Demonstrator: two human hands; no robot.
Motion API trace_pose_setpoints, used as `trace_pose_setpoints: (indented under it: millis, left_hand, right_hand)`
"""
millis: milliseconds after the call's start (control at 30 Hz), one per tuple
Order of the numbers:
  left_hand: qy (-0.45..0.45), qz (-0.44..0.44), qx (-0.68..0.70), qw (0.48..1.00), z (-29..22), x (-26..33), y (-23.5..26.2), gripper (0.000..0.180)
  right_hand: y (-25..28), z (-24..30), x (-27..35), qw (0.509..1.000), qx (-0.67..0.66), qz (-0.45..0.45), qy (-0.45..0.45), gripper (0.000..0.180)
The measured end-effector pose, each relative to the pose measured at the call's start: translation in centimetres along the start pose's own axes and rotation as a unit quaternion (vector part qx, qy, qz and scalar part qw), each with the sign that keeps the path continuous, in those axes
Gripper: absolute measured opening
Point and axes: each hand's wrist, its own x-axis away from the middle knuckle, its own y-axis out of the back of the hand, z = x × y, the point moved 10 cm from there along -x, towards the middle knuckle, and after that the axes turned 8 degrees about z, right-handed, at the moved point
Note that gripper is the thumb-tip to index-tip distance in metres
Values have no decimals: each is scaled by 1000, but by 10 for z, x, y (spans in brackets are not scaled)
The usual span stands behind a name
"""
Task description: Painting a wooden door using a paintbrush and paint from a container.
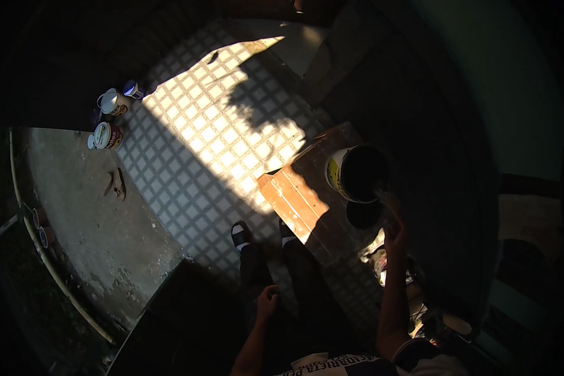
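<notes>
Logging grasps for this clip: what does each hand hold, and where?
Right hand grips a thin stick-like handle reaching into the open white-and-yellow paint bucket; the exact grip is too dark. Left hand holds nothing.

Open paint bucket: white-yellow outside, dark inside, upright on wooden bench, half in shadow.

The bench is bare wooden planks, matt and orange-brown in the sun. The bucket on it looks like smooth plastic, pale outside. The floor is gridded tile with a slight sheen; beside it lies rough, blotchy concrete.
</notes>
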Motion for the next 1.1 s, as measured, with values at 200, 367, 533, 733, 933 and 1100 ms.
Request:
trace_pose_setpoints:
  millis: [200, 367, 533, 733, 933, 1100]
  left_hand:
    - [-41, -15, -15, 999, -21, -1, 8, 34]
    - [-34, -108, 25, 993, 2, 23, 72, 34]
    - [-27, -162, 226, 960, 17, 23, 107, 32]
    - [-99, -175, 188, 961, 2, 39, 141, 29]
    - [-105, -163, 188, 963, -8, 64, 185, 30]
    - [-76, -181, 147, 970, -24, 79, 215, 26]
  right_hand:
    - [33, 18, -9, 982, 107, 87, 127, 24]
    - [14, -24, 33, 997, -33, 64, -19, 21]
    - [-14, -38, 41, 989, -50, 141, -6, 18]
    - [-31, -61, 37, 991, -41, 131, -8, 8]
    - [-48, -82, 47, 994, -68, 84, -8, 7]
    - [-41, -80, 55, 997, -67, 26, 15, 8]
